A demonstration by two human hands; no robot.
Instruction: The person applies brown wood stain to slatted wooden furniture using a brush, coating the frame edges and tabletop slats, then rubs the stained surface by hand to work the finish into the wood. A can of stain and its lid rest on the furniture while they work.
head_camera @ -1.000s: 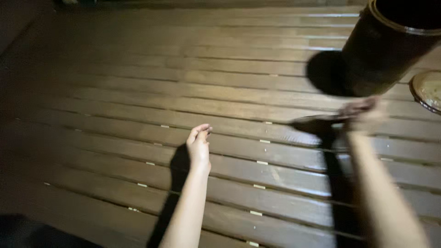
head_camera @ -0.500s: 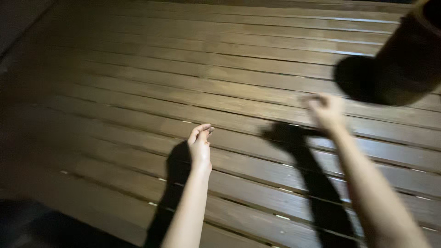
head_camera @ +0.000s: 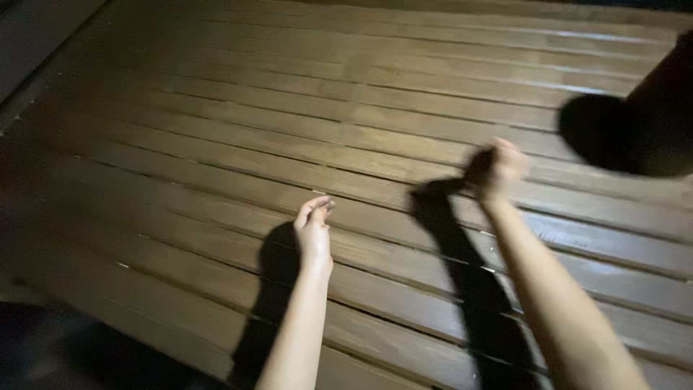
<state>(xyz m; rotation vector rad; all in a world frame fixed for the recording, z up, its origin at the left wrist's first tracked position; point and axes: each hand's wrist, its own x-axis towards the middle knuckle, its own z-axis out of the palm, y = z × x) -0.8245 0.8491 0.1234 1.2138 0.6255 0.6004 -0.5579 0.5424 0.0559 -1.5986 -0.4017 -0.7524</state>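
Hands held out empty over dark slatted wood, lit from the wearer's side.

Nearest the camera, both bare forearms rise from the bottom edge. Left hand (head_camera: 313, 230) hangs above the brown slatted deck (head_camera: 216, 144), fingers loosely curled together and pointing away, holding nothing, its shadow falling on the boards just to its left. Right hand (head_camera: 499, 170) sits farther out and higher, blurred, fingers drawn in towards a loose fist; whether anything is pinched inside cannot be told. Beyond it, near the right edge, stands a large dark round pot (head_camera: 668, 108), only partly in view, apart from the right hand and nearer to it than to the left.
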